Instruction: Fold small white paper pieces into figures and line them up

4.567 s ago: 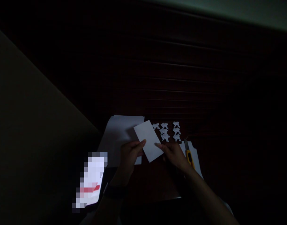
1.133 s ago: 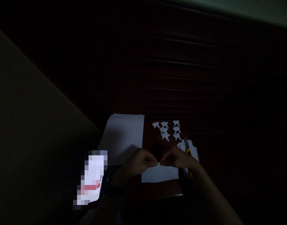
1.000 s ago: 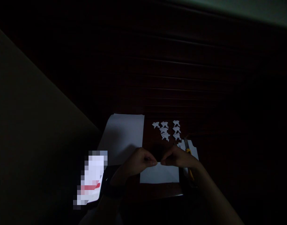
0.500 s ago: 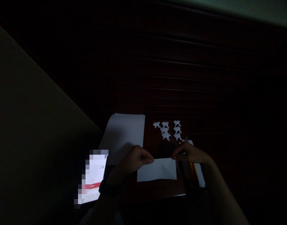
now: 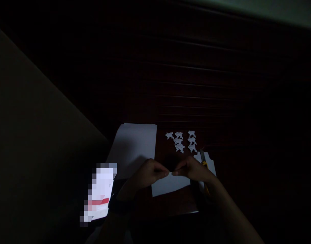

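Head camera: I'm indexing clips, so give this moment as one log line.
left hand: pinching small sheet | right hand: pinching small sheet | folded paper figures: beyond hands

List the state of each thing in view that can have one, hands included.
Sheet: held, whether folded unclear
Left hand: pinching the sheet's far edge
Right hand: pinching the same edge
Paper figures: folded, lying apart from the hands
Large paper: spread out, partly shadowed
Yellow knife: lying on white paper, partly hidden, blade seemingly out
Phone: screen lit, partly pixelated
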Motion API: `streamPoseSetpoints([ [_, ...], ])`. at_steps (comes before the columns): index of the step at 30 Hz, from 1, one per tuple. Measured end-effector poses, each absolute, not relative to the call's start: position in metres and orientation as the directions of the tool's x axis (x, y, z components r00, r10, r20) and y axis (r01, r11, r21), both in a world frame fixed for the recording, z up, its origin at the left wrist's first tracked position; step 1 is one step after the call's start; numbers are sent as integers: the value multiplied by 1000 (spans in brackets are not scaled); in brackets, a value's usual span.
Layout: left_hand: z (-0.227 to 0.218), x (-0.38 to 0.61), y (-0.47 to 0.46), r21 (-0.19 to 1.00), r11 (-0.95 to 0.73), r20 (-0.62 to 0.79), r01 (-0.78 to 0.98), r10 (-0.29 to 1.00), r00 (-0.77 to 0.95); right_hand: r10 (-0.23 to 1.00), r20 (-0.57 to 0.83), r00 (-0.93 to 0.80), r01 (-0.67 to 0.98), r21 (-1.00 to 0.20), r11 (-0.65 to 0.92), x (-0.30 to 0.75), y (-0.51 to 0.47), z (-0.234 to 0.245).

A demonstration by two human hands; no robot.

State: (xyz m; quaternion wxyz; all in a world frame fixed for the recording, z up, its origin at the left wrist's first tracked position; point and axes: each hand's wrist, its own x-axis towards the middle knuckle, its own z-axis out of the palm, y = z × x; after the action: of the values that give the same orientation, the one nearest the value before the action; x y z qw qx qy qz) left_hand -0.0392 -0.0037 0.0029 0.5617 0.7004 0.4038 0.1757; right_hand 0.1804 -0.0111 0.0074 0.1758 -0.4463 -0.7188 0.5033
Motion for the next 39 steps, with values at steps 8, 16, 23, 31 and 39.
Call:
streamPoseSetpoints([
  [8,8,-39,-6,948,-10,-222,318,696,683,812,-230,-536,468,-882,59,189,-10,16],
  [16,16,-44,-7,951,-35,-201,306,682,704,839,-238,-490,468,-884,22,217,-8,28],
  [23,23,-53,-4,952,-7,-205,307,730,652,865,-217,-453,389,-921,-27,229,-9,31],
  [31,12,-57,3,945,202,-305,256,825,475,1000,2,7,368,-930,-1,226,-2,24],
  [39,0,-14,-6,850,423,-337,-313,895,293,794,542,-274,695,-459,553,148,-25,-3],
])
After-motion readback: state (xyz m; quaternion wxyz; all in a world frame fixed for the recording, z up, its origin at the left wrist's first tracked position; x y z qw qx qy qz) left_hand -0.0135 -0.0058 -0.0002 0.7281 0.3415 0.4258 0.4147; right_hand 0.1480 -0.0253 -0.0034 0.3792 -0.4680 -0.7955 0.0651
